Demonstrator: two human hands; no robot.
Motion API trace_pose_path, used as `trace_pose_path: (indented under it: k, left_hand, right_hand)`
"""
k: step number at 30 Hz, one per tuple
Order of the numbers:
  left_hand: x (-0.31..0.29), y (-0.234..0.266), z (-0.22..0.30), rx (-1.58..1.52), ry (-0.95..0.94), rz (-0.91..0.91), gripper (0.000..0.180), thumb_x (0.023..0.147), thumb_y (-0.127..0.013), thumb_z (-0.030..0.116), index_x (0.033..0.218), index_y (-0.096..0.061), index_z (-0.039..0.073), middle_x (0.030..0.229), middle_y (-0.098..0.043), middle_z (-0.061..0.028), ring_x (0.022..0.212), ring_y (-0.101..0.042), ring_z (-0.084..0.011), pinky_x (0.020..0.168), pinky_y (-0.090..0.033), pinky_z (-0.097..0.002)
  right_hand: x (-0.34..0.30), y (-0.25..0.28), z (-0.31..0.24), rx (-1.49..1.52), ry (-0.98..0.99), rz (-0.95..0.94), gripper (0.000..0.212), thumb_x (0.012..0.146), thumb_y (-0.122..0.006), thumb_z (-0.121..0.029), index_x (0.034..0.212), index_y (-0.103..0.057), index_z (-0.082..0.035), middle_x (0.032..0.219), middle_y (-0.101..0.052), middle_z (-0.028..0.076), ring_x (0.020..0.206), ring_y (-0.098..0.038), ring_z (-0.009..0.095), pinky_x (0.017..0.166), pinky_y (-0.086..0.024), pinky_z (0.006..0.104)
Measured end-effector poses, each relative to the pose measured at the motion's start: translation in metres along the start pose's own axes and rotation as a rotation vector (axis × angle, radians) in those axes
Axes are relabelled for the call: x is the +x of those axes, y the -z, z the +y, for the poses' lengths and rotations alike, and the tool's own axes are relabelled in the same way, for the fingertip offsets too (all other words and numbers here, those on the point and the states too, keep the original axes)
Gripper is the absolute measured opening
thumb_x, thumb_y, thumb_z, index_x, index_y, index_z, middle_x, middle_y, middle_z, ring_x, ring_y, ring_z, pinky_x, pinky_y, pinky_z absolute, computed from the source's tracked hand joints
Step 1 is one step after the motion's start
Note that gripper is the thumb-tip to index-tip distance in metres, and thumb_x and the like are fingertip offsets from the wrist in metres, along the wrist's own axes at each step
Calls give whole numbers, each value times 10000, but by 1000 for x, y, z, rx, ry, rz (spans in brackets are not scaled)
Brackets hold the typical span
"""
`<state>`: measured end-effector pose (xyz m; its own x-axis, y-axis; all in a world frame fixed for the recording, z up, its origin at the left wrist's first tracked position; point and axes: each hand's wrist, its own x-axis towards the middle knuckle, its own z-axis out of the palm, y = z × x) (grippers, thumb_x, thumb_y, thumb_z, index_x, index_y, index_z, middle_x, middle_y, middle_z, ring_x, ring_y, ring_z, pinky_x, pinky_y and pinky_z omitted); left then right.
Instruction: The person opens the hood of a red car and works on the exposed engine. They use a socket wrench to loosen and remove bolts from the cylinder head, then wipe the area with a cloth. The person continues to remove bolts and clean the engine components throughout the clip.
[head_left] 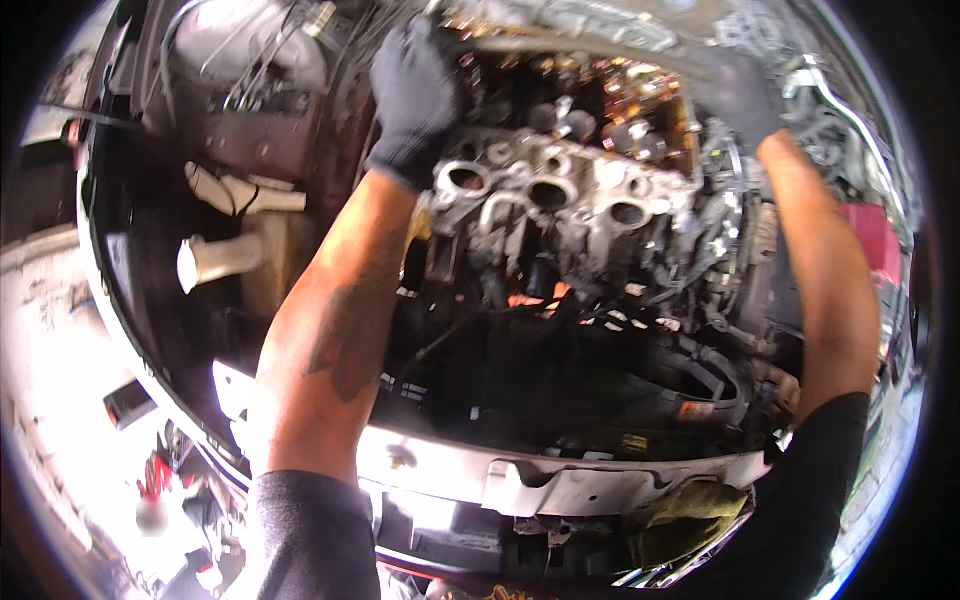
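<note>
Both my hands wear dark gloves and reach over an opened engine. My left hand [415,95] is closed at the upper left of the engine, its fingertips partly turned away. A long, narrow, tan-brown bar [590,46] runs across the far side, from beside my left hand toward my right hand. My right hand [738,95] is at the upper right, too smeared by motion to make out its fingers. Between them lies the uncovered top of the engine [570,125], with shiny oily parts. Nearer is a pale metal side with several round ports [550,192].
A radiator support panel [440,462] crosses the near side, with a greenish cloth [690,520] at its right. On the left are a white pipe neck [220,260] and loose cables [265,75]. A reddish box [872,240] stands beyond my right forearm.
</note>
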<state>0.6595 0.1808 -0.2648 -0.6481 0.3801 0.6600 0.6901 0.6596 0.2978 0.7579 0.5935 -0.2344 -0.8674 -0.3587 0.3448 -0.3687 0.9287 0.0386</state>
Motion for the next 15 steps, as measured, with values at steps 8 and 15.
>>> trace_pose_path:
  k: [8,15]
  left_hand:
    - [9,4,14,74,-57,-29,451,809,-656,264,1112,-544,-49,956,-593,-262,930,-545,-467,828,-431,-529]
    - [22,23,24,19,-267,-38,300,871,-590,221,1041,-571,-25,901,-616,-240,871,-557,-480,782,-426,-555]
  right_hand:
    - [-8,-19,31,-87,-34,48,325,843,-711,-200,1154,-707,-107,926,-732,155,797,-700,390,700,-572,470]
    - [-4,-18,43,-86,133,71,270,890,-680,-155,1153,-710,-103,1057,-736,148,911,-709,375,752,-581,446]
